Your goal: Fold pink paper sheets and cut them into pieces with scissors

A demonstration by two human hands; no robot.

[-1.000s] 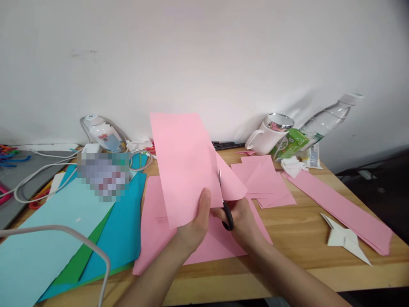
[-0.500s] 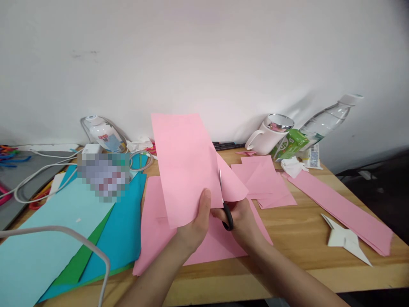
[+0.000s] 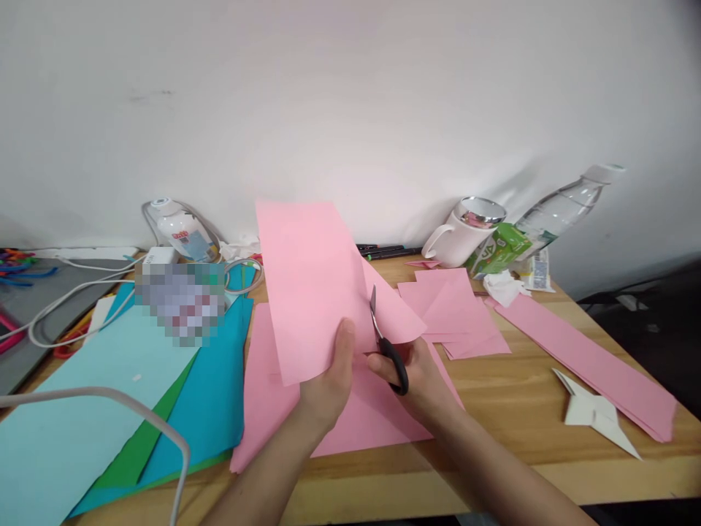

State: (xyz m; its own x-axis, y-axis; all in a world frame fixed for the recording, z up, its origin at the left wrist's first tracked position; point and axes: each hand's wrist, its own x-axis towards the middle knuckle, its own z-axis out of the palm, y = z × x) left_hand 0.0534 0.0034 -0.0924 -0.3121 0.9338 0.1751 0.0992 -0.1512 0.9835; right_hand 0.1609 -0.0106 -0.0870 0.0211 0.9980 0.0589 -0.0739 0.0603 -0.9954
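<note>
A sheet of pink paper (image 3: 307, 285) is held up above the table by my left hand (image 3: 331, 380), thumb on the near face and fingers hidden behind. My right hand (image 3: 419, 372) grips black-handled scissors (image 3: 393, 361), whose blades are parted at the sheet. A cut runs up the sheet, and the part right of it curls away over my right hand. Beneath both hands lie larger pink sheets (image 3: 383, 416). Smaller pink pieces (image 3: 465, 314) rest to the right.
Long pink strips (image 3: 591, 365) and a white folded paper star (image 3: 591, 409) lie on the right. Behind them stand a white mug (image 3: 457, 237), a green packet (image 3: 501, 248) and a leaning bottle (image 3: 564, 208). Blue and green sheets (image 3: 202, 409), a cable (image 3: 109, 392) and a small bottle (image 3: 186, 230) occupy the left.
The scissors have opened wider, with more of a blade showing in front of the sheet. The held paper and my left hand have shifted slightly left.
</note>
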